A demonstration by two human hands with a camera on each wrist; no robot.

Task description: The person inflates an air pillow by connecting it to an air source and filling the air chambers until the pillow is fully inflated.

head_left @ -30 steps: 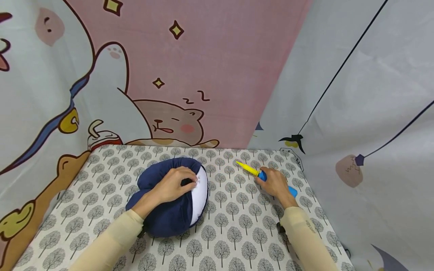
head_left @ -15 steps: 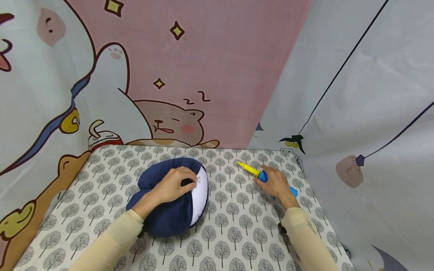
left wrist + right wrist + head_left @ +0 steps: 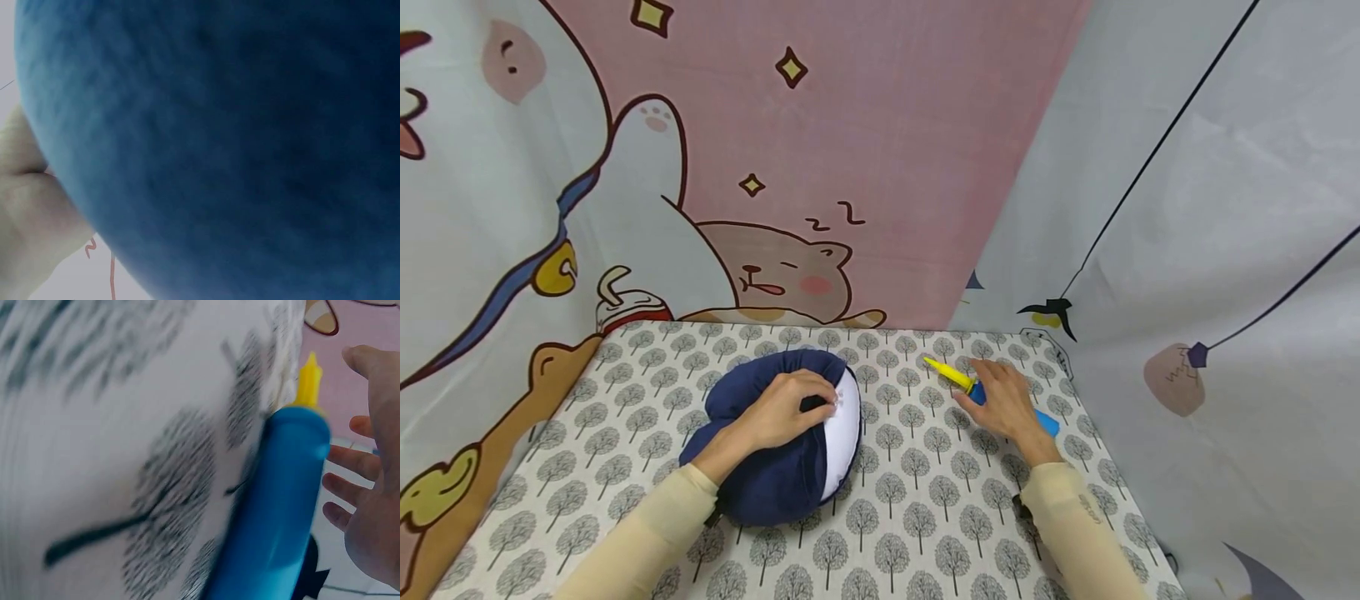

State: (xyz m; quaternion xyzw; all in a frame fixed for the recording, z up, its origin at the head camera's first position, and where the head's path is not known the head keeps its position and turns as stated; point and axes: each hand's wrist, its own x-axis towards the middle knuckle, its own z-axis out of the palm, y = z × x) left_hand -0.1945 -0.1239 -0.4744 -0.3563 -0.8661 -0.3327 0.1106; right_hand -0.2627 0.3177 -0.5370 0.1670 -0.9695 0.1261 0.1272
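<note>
A navy plush neck pillow (image 3: 775, 483) with a white panel (image 3: 842, 433) lies left of centre on the table. My left hand (image 3: 786, 408) reaches over it, fingers curled and fingertips pinching at the edge of the white panel; what lies under them is hidden. Navy plush (image 3: 219, 144) fills most of the left wrist view. To the right lies a blue hand pump (image 3: 275, 500) with a yellow nozzle (image 3: 947, 372) pointing away to the left. Over the pump is my right hand (image 3: 1006, 404), fingers loosely spread. The right wrist view shows a gap between palm and barrel.
A white tablecloth (image 3: 891, 492) printed with grey trees covers the table. Cartoon-printed cloth walls (image 3: 887, 167) rise at the back and along both sides. A pale right wall cloth (image 3: 1217, 250) stands close beyond the right hand.
My right hand has loosened from the pump, its fingers spreading and lifting off the barrel. The pump and pillow stay in place, and my left hand has not visibly moved.
</note>
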